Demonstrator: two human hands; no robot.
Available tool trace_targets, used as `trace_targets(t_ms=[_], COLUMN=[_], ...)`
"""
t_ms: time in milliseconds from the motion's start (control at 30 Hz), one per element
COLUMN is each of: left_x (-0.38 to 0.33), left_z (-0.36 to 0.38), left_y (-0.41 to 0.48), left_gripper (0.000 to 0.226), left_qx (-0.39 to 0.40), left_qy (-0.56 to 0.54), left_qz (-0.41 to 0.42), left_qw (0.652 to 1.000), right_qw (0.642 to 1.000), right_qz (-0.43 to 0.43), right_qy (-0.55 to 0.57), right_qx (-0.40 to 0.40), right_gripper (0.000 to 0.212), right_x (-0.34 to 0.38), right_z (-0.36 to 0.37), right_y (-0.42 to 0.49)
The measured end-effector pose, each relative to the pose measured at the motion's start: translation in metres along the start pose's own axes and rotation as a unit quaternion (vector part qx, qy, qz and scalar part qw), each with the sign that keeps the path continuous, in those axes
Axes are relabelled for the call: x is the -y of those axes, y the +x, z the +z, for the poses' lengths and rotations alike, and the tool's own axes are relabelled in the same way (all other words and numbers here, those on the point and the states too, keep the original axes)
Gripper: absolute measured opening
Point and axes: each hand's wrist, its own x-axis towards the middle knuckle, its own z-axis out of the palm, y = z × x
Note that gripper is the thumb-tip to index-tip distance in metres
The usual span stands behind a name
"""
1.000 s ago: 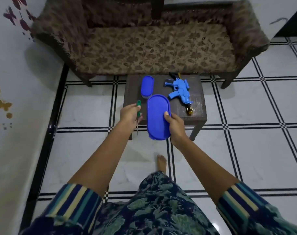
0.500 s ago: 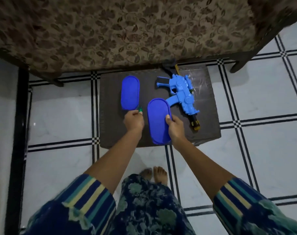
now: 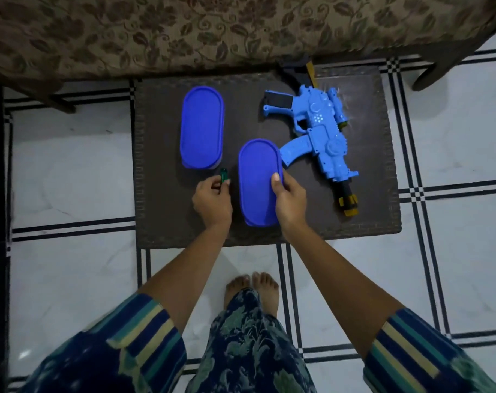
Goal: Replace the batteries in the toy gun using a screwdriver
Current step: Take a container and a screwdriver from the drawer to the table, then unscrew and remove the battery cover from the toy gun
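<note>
grips green screwdriver [image 3: 223, 175] in left hand [image 3: 212, 204], holds blue oval lid [image 3: 256, 180] in right hand [image 3: 289, 201], both left of toy gun [image 3: 323, 134] on bench [image 3: 368, 217].

Blue toy gun [image 3: 323, 137] flat on table [image 3: 161, 137]

Left hand [image 3: 212, 201] curled, right hand [image 3: 289, 200] gripping

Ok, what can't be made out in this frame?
Head view:
Green-handled screwdriver: the left hand hides its shaft.
Far blue oval plastic box: its lid hides any contents.
Blue oval plastic piece gripped by the right hand: lid or box, unclear.
Blue plastic toy gun: rear end hidden under the patterned sofa.
</note>
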Motion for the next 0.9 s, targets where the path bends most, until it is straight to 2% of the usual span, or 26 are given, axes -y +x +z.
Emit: trace_targets(t_ms=[133,333,400,500,700,767,900], left_x=[-0.003,-0.026,-0.044,-0.084,-0.154,-0.171,-0.198], left_z=[0.001,-0.038,-0.061,-0.110,-0.203,-0.225,-0.249], left_y=[0.001,-0.004,-0.012,-0.029,-0.091,-0.114,-0.164], left_gripper=[0.016,0.008,0.014,0.021,0.023,0.023,0.022], left_qx=[0.009,0.030,0.054,0.095,0.125,0.120,0.125], left_qy=[-0.004,-0.032,-0.030,0.015,0.084,0.093,0.117], left_qz=[0.016,0.068,0.112,0.178,0.270,0.283,0.318], left_qw=[1.000,0.997,0.992,0.979,0.951,0.947,0.932], right_qw=[0.999,0.983,0.958,0.892,0.795,0.778,0.769], right_qz=[-0.013,-0.058,-0.124,-0.218,-0.346,-0.364,-0.383], right_qy=[-0.027,-0.165,-0.257,-0.395,-0.494,-0.506,-0.502], right_qx=[-0.021,-0.063,-0.039,0.023,0.066,0.078,0.099], right_gripper=[0.040,0.037,0.035,0.037,0.034,0.031,0.026], right_x=[-0.002,0.017,0.036,0.077,0.167,0.189,0.214], right_z=[0.003,-0.006,-0.014,-0.031,-0.069,-0.082,-0.118], right_y=[0.001,-0.021,-0.038,-0.076,-0.170,-0.194,-0.233])
